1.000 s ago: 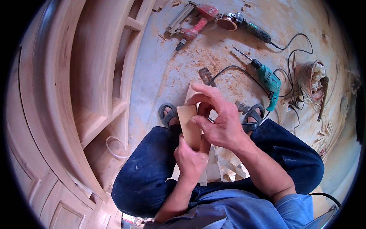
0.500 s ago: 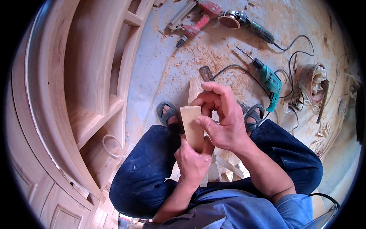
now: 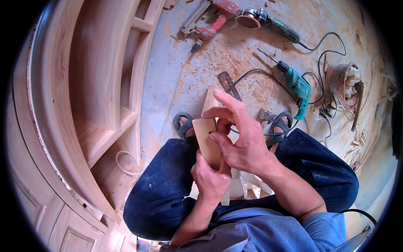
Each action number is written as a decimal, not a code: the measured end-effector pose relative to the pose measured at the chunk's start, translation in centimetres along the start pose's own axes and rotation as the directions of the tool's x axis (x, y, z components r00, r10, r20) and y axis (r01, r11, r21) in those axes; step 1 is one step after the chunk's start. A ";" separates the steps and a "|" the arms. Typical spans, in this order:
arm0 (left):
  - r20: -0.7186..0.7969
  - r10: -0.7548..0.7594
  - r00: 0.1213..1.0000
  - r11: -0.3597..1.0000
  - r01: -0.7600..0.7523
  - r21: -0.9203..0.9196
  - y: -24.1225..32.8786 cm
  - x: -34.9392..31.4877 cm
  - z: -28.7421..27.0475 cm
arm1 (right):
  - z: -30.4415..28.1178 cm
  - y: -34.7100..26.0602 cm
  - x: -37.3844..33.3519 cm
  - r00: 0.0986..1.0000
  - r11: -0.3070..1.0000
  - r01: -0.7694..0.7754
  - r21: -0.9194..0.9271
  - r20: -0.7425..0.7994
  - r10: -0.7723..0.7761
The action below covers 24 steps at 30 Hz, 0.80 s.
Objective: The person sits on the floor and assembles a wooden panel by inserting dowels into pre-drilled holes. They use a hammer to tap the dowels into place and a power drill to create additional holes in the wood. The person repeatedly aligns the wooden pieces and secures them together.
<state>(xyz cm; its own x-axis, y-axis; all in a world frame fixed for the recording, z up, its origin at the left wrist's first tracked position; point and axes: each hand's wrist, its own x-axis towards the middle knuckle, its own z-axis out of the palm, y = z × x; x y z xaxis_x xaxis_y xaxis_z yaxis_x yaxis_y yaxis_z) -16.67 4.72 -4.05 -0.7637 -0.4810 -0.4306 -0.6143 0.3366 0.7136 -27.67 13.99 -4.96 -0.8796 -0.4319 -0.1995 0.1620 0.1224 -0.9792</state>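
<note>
A pale rectangular wooden block (image 3: 205,140) is held up between my knees, tilted slightly to the left. My left hand (image 3: 211,178) wraps round its lower end, thumb along one side. My right hand (image 3: 241,145) bends over the block's right edge. Its thumb presses on the broad face and a curled finger reaches the upper end, while the index finger points up and away. A tiny dark spot shows by the right thumb tip; I cannot make out what it is. Behind the block a longer wooden strip (image 3: 210,101) is partly hidden by my hands.
A curved wooden cabinet frame (image 3: 100,67) fills the left side. On the dusty floor lie a red nail gun (image 3: 214,27), an angle grinder (image 3: 273,25), a green corded drill (image 3: 297,86), a hammer (image 3: 266,115), a flat metal bar (image 3: 228,84) and a dirty bucket (image 3: 344,86). Cords loop about.
The block has shifted slightly left and tilted more. My right hand has moved left with it, its index finger straightening and its thumb further onto the face. The view has shifted a little.
</note>
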 end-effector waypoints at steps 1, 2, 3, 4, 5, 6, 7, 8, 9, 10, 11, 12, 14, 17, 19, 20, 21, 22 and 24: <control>0.002 0.005 1.000 1.000 -0.005 0.007 0.2 0.0 0.0 | 0.0 0.3 -0.2 0.999 1.000 0.014 0.028 -0.034 -0.013; 0.004 0.010 1.000 1.000 -0.010 0.014 0.3 0.1 0.0 | 0.0 0.5 -0.3 0.997 0.998 0.029 0.056 -0.068 -0.025; 0.001 -0.016 1.000 1.000 0.016 0.023 0.4 0.0 0.0 | 0.2 0.7 -0.5 0.985 0.981 0.022 0.193 -0.172 0.012; -0.002 -0.042 0.999 0.999 0.042 0.032 0.5 0.1 0.1 | 0.5 0.8 -0.6 0.961 0.945 0.029 0.325 -0.269 0.063; -0.006 -0.069 0.998 0.997 0.069 0.041 0.5 0.1 0.2 | 0.8 0.7 -0.6 0.919 0.892 -0.051 0.450 -0.328 0.218; -0.012 -0.067 0.998 0.997 0.067 0.036 0.5 0.0 0.2 | 1.0 0.8 -1.0 0.901 0.872 -0.124 0.473 -0.314 0.299; -0.019 -0.065 0.998 0.997 0.066 0.031 0.4 0.0 0.2 | 1.4 1.0 -1.6 0.878 0.846 -0.196 0.496 -0.296 0.377; -0.024 -0.059 0.998 0.998 0.060 0.020 0.3 0.1 0.4 | 1.6 1.2 -2.2 0.849 0.818 -0.262 0.513 -0.281 0.448; -0.019 -0.021 1.000 1.000 0.021 0.008 0.0 0.1 0.4 | 2.0 1.0 -3.1 0.863 0.834 -0.287 0.471 -0.252 0.438; -0.008 -0.022 1.000 1.000 0.022 0.011 0.0 0.2 0.4 | 2.6 0.8 -3.9 0.870 0.867 -0.268 0.420 -0.282 0.405; -0.011 -0.030 0.999 0.999 0.031 0.018 0.2 0.2 0.1 | 3.4 0.5 -4.7 0.880 0.893 -0.253 0.372 -0.294 0.372; -0.011 -0.035 0.999 0.999 0.035 0.017 0.3 0.2 0.0 | 3.7 0.2 -5.3 0.891 0.920 -0.234 0.315 -0.310 0.332; 0.003 -0.042 0.999 0.999 0.042 0.005 -0.7 0.0 0.0 | 3.5 -0.4 -6.2 0.926 0.972 -0.193 0.137 -0.301 0.226; 0.022 -0.025 0.999 0.999 0.025 0.021 -1.3 -0.3 -0.3 | 3.9 -0.9 -6.8 0.957 0.994 -0.070 -0.082 -0.286 0.043; 0.035 -0.043 0.998 0.999 0.044 -0.028 -1.0 -0.2 -0.4 | 4.1 -1.4 -6.8 0.960 0.986 -0.061 -0.157 -0.278 0.015; 0.042 -0.051 0.998 0.997 0.053 -0.051 -0.9 -0.2 -0.5 | 4.1 -1.6 -6.8 0.962 0.980 -0.056 -0.193 -0.274 0.001; 0.047 -0.033 0.998 0.998 0.036 -0.059 -1.1 -0.2 -0.6 | 4.2 -1.8 -6.9 0.967 0.967 -0.058 -0.249 -0.256 -0.008; 0.052 -0.015 0.999 0.998 0.019 -0.065 -1.7 -0.2 -0.6 | 4.4 -1.9 -7.1 0.971 0.951 -0.059 -0.305 -0.237 -0.015; 0.025 0.000 1.000 1.000 0.001 -0.025 -1.7 -0.2 -0.6 | 4.2 -1.6 -7.0 0.957 0.980 -0.165 -0.111 -0.257 0.132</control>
<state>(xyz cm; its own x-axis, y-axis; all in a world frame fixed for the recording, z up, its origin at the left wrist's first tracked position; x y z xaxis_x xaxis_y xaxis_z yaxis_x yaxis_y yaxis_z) -15.34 3.75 -4.83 -0.7682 -0.4610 -0.4443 -0.6099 0.3155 0.7270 -19.85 13.05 -2.11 -0.9356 -0.1681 -0.3106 0.2542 0.2902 -0.9226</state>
